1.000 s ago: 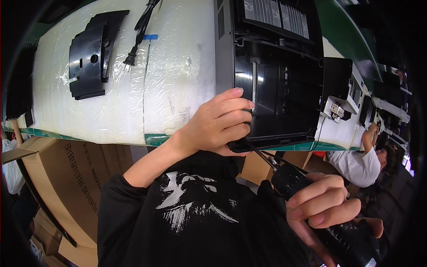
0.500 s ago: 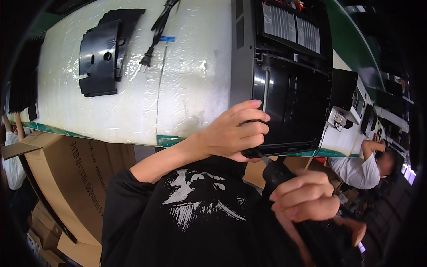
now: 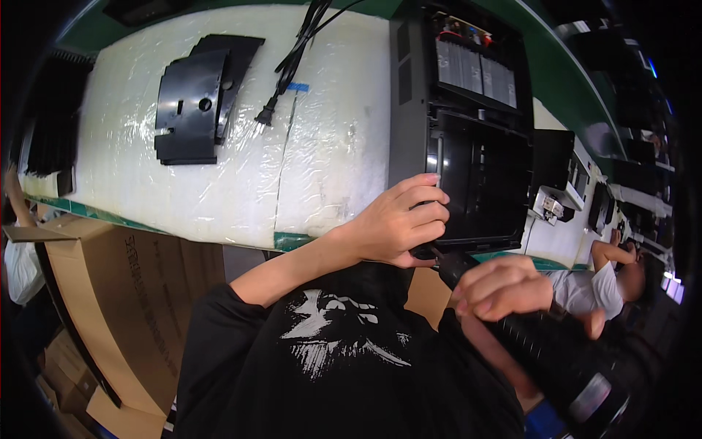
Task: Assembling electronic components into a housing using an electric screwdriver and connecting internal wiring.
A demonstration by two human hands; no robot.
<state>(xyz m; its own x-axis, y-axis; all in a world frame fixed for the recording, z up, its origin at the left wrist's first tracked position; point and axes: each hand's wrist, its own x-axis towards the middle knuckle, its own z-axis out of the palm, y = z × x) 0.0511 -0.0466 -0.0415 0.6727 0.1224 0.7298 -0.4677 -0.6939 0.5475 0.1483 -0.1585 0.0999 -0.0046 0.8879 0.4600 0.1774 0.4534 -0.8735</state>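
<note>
A large black appliance housing [image 3: 468, 212] lies on the wrapped bench, its inside facing up. My left hand [image 3: 408, 219] is closed on its near left corner, fingertips over the side wall and thumb by the front edge. My right hand [image 3: 504, 287] is wrapped round a long black power screwdriver [image 3: 537, 351]. The tool's front end points at that same corner, close to my left thumb. Whether its tip touches the housing I cannot make out. At the housing's far end sit grey ribbed metal plates [image 3: 479, 73], with some wiring beyond them.
Two curved black plastic panels [image 3: 189, 110] lie on the bench's left part, beside a black power cord with plug [image 3: 268, 113]. Dark stacked parts [image 3: 55, 117] stand farther left. Below the bench is an open cardboard box [image 3: 131, 293]. A person [image 3: 592, 289] in white works at the right.
My right hand and the screwdriver have moved up, nearer the housing's corner. My left hand keeps its grip. The whole view has shifted slightly.
</note>
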